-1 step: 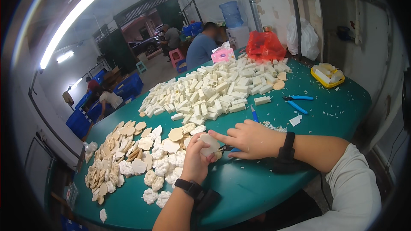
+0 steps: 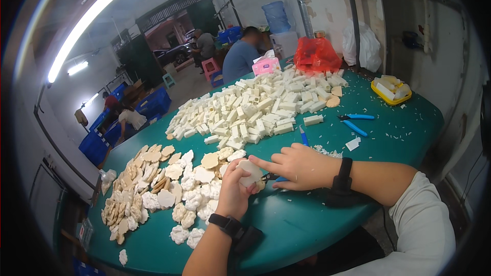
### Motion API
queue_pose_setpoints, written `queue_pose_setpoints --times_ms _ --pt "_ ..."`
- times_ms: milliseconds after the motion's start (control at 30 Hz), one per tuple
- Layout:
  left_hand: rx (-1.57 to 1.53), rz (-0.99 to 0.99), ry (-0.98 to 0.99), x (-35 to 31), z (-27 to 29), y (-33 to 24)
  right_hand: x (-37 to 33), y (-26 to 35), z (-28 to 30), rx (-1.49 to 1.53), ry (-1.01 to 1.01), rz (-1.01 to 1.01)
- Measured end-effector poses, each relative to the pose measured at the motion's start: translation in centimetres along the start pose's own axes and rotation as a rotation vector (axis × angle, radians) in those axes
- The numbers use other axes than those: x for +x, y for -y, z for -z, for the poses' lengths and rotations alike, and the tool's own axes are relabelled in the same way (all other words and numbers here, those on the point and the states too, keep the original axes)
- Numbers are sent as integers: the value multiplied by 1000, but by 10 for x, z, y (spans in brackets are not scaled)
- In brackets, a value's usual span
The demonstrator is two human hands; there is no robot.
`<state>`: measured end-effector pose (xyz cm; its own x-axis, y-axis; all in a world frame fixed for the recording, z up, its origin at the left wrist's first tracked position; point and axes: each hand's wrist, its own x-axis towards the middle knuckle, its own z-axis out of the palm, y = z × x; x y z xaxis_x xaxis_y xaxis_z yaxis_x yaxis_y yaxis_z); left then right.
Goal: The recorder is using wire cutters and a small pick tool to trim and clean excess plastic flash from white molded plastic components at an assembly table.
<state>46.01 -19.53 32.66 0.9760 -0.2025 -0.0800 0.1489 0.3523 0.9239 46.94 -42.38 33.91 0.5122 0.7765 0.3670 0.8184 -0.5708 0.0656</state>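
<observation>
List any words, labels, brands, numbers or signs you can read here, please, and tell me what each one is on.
None can be read.
Pink tissue box: a small marking on its side, too small to read.
Clear box at the table's lower left: too blurred to tell.
White piece in the left hand: no writing shows.
Red bag: no legible print.

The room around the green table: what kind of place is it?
Probably a workshop: a heap of white rectangular blocks and open blue-handled pliers lie on the green table, with blue plastic crates beyond.
</observation>
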Motion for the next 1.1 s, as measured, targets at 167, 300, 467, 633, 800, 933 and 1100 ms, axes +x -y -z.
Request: queue_pose_setpoints --times_ms 167,300,467,633,800,933,1100 --pt "5 5 -16 0 0 0 0 0 0 1 10 0" --pt "-3 -3 -60 -1 -2 1 0 1 1 -7 27 -7" --pt "-8 2 -69 -1 -3 1 0 0 -2 -8 13 -3" --pt "-32 11 -62 -1 -2 1 0 -1 -3 -16 1 0" --pt "-3 9 -68 -1 -3 2 0 -1 -3 -4 11 0" --pt "0 1 -64 0 -1 2 0 -1 -3 -11 2 3" --pt "12 20 -39 2 2 2 0 -1 -3 -6 0 0"
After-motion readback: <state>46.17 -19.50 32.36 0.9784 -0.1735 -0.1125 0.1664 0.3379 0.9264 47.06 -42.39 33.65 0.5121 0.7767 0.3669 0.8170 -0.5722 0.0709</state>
